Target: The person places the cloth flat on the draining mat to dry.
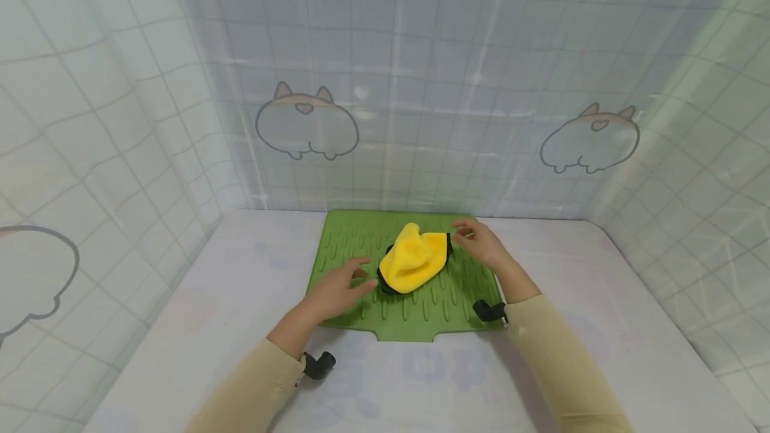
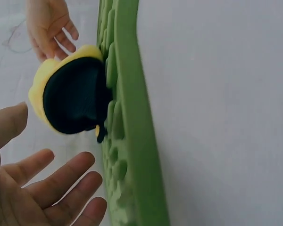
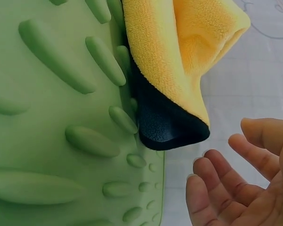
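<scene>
Fingers of the left hand (image 1: pixel 337 291) are spreading in a relaxed, parted curve, thumb standing away from the rest, and are gripping nothing. Right hand (image 1: pixel 481 244) is likewise holding its fingers loosely bent and parted, with nothing between them. Between the two sets of fingertips, a yellow cloth (image 1: pixel 415 259) is lying crumpled, its middle rising in a peak. Its dark underside is facing the left fingers, which are sitting just beside it; a black-edged corner is pointing toward the right fingertips, a narrow gap showing in the right wrist view. Beneath the cloth and partly below the fingers, a green mat (image 1: pixel 345 236) is presenting raised ridges. Farther out, around the mat, a pale table (image 1: pixel 228 299) is extending; beyond the fingers, a grid-patterned wall (image 1: pixel 421 119) is standing.
</scene>
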Demonstrator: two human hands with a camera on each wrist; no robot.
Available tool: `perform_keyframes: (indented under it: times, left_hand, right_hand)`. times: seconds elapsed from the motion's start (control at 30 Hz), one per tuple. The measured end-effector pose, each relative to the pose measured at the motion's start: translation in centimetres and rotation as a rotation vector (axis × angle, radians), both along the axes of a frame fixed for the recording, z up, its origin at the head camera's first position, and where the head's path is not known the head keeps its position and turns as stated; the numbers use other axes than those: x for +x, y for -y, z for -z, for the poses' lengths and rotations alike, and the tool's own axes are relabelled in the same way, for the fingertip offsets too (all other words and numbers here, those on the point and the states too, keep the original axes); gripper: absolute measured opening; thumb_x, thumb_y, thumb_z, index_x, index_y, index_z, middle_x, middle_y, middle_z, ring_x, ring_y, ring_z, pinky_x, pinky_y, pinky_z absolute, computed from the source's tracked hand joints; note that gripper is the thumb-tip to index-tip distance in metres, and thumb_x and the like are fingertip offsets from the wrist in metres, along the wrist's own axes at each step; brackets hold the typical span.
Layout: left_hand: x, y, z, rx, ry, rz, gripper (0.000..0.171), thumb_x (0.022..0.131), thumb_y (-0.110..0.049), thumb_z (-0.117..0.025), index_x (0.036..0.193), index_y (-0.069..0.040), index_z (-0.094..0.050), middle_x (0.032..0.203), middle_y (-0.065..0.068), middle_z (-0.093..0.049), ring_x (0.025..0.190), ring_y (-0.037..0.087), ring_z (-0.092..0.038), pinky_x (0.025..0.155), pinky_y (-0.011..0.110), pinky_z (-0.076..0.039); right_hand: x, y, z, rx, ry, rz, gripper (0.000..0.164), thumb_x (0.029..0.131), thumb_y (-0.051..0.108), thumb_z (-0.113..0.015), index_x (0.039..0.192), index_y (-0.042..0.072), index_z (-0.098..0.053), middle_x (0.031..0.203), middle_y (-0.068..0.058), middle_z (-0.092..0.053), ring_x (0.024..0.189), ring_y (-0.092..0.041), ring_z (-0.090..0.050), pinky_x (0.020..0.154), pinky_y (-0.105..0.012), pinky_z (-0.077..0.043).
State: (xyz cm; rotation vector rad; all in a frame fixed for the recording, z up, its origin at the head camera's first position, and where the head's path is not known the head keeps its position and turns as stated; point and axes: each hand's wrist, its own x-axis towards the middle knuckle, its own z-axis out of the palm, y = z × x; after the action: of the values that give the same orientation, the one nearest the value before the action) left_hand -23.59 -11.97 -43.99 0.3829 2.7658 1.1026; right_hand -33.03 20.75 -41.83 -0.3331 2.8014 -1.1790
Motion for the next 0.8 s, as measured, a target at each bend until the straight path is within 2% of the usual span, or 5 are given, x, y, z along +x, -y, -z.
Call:
perform_keyframes:
  times: [0.33, 0.5, 0.67, 0.8]
  left_hand:
    - [-0.3, -1.2, 0.7, 0.104, 0.057, -0.038, 0.06, 0.1, -0.048, -0.057, 0.151, -0.019, -0.044, 0.126, 0.006, -0.067, 0.118, 0.03, -0.062, 0.095, 0.053, -0.051]
    - [-0.6, -2.0, 0.9, 0.171, 0.031, -0.043, 0.049, 0.101, -0.043, -0.058, 0.145, -0.023, -0.051, 0.127, 0.007, -0.066, 0.12, 0.03, -0.06, 0.097, 0.052, -0.05]
    - [-0.8, -2.7, 1.2, 0.221, -0.002, -0.048, 0.039, 0.102, -0.037, -0.059, 0.138, -0.023, -0.058, 0.127, 0.004, -0.065, 0.116, 0.025, -0.062, 0.094, 0.045, -0.053]
    - [-0.9, -3.1, 1.3, 0.291, 0.006, -0.1, 0.035, 0.101, -0.033, -0.061, 0.134, -0.021, -0.063, 0.126, 0.003, -0.064, 0.112, 0.023, -0.062, 0.088, 0.04, -0.055]
  right_hand:
    - [-0.5, 0.3, 0.9, 0.006, 0.054, -0.024, 0.044, 0.106, 0.028, -0.054, 0.144, 0.007, -0.051, 0.132, -0.022, -0.058, 0.117, -0.039, -0.057, 0.09, -0.052, -0.052]
    - [-0.9, 0.6, 1.4, 0.007, 0.072, -0.049, 0.045, 0.106, 0.029, -0.054, 0.145, 0.009, -0.051, 0.132, -0.022, -0.058, 0.114, -0.037, -0.06, 0.09, -0.05, -0.053]
    - [-1.2, 0.8, 1.9, -0.014, 0.053, -0.067, 0.04, 0.105, 0.025, -0.055, 0.141, 0.008, -0.056, 0.13, -0.023, -0.058, 0.111, -0.035, -0.061, 0.085, -0.046, -0.055]
    - [-1.2, 1.0, 2.2, -0.02, 0.03, -0.063, 0.035, 0.103, 0.022, -0.058, 0.135, 0.008, -0.061, 0.123, -0.019, -0.061, 0.108, -0.032, -0.061, 0.082, -0.041, -0.055]
